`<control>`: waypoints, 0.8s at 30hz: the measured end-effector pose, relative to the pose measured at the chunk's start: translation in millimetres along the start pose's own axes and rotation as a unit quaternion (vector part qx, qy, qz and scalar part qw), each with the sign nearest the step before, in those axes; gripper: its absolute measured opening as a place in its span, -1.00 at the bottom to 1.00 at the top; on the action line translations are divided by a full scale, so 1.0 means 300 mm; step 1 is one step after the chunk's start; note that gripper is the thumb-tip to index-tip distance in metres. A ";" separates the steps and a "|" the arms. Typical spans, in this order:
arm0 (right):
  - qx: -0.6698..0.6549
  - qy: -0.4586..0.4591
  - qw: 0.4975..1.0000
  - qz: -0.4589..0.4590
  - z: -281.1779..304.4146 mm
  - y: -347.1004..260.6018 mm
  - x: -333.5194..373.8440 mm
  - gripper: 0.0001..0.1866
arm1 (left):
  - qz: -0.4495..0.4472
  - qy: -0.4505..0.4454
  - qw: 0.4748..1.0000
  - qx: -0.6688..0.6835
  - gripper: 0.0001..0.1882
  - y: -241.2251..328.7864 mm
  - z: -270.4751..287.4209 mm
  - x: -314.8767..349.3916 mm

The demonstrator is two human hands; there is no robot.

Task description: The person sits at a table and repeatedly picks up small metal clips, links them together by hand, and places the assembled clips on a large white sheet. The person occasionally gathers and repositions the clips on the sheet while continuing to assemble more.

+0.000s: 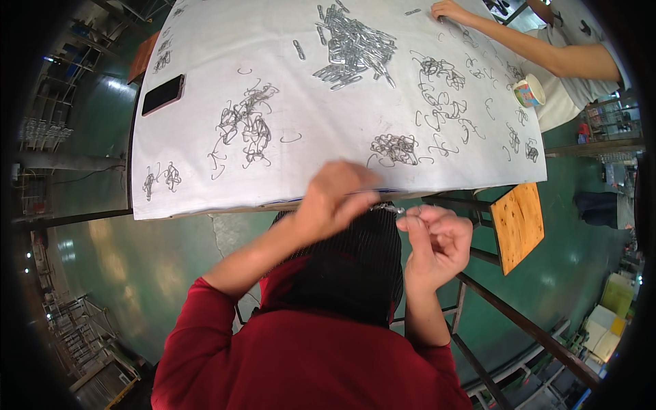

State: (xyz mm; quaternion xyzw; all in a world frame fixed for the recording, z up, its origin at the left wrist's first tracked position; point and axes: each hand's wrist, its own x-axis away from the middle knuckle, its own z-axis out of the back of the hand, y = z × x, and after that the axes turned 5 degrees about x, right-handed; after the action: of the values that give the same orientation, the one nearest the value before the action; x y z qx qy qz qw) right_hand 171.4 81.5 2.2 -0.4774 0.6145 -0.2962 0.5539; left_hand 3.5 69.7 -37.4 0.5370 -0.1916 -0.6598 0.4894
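Observation:
At the near table edge my right hand [437,242] is closed, its thumb and forefinger pinching a small shiny metal piece [400,212]. Just left of it hovers my left hand [336,198], smeared by motion, so whether it holds anything is unclear. Right beyond my hands lies a dense clump of bent wire hooks [396,148]. A looser heap of wire hooks [246,123] spreads to the left, with more hooks [444,102] scattered at the right. Farther back is a pile of slim, shiny metal pieces [355,51].
White sheeting covers the table [321,137]. A phone [163,94] lies at its left side, a paper cup [529,91] at its right edge. Across the far right, another person's hand [447,11] reaches among hooks. A wooden stool [518,227] stands at the right.

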 end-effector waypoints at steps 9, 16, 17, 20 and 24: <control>0.064 0.000 0.998 0.012 0.015 0.012 0.057 -0.70 | 0.123 0.032 0.939 -0.320 -0.88 -0.561 0.064 -0.300; 0.136 -0.052 0.989 0.032 0.045 0.053 0.044 -0.70 | 0.295 -0.080 0.946 -0.109 -0.88 -0.435 0.067 -0.282; 0.136 -0.052 0.989 0.030 0.049 0.067 0.048 -0.71 | 0.328 -0.085 0.941 -0.013 -0.86 -0.373 0.064 -0.255; 0.134 -0.027 0.991 0.010 0.043 0.091 0.053 -0.75 | 0.366 -0.065 0.897 0.238 -0.85 -0.152 0.026 -0.167; 0.127 -0.012 0.992 0.000 0.029 0.102 0.052 -0.77 | 0.373 -0.035 0.856 0.358 -0.88 0.069 -0.001 -0.079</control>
State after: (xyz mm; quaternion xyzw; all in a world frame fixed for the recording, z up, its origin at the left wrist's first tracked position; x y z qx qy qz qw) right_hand 173.0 79.9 -33.2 -0.4067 0.5651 -0.3661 0.6175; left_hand 11.6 80.8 -9.1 0.5396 -0.6174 -0.3326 0.4658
